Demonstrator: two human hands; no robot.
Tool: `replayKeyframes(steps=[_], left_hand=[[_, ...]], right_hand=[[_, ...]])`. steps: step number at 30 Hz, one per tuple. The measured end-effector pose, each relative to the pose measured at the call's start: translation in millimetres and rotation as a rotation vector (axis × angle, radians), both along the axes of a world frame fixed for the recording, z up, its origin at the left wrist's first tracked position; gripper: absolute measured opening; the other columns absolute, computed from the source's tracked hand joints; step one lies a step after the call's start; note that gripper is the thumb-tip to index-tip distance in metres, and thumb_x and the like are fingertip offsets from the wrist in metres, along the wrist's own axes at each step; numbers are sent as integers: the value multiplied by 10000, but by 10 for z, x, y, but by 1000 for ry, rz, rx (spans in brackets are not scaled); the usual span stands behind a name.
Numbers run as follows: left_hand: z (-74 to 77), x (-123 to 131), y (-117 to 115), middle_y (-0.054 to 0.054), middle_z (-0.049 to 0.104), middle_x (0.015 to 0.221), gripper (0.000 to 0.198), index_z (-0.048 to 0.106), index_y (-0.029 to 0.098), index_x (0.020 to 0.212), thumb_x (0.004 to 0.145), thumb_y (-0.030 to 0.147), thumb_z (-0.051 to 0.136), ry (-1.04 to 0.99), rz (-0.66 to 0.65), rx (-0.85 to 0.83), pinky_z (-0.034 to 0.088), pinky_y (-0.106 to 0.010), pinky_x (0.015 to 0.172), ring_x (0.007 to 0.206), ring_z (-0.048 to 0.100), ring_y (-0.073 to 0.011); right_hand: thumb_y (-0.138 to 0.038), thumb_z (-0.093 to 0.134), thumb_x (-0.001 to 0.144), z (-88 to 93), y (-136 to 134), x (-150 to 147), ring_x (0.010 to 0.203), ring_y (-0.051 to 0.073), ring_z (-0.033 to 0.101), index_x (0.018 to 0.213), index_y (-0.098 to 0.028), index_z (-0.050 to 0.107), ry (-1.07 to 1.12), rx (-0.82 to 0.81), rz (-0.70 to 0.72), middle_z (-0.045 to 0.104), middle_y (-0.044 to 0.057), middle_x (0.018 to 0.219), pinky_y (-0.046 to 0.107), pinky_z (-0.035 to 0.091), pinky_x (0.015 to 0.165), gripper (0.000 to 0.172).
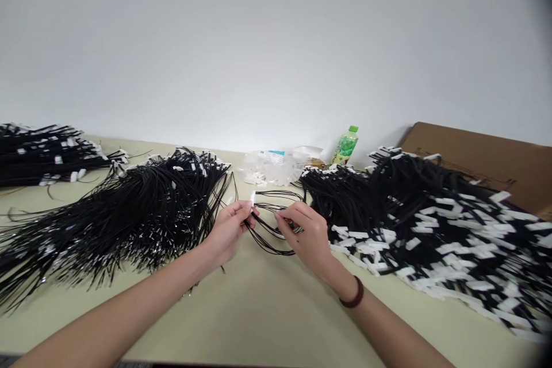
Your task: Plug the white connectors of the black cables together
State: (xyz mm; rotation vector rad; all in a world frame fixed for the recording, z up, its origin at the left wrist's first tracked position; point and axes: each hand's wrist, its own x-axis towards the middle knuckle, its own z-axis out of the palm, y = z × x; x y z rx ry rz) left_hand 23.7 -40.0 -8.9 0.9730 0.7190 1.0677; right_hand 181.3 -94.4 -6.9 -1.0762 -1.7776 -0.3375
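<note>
Plain pale wall fills approx upper half of view, brightest low in ctr, w/ the lt yellow-green bench running along it & bench's front edge showing at btm of view. Close to the wall, R of ctr, stands a plastic btl w/ green cap & green pic label, w/ a crumpled clear plastic bag w/ blue patch to its L & a sm brownish-gold item between, too sm to ID. Far R, brown cardboard box w/ dark lines on it, lower part hidden.
</note>
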Motion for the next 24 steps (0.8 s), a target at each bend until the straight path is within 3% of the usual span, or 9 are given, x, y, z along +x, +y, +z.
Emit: replayKeyframes(steps=[24], left_hand=[[-17,-6,4,1,581,696,221,581,138,700,695,345,659,41,-36,87,377,-212,572,552,468,-62]], right_hand=[[-206,452,866,8,-43,-13,655,87,428,719,-155,554,13,-166,4,486,11,665,210,335,601,185]])
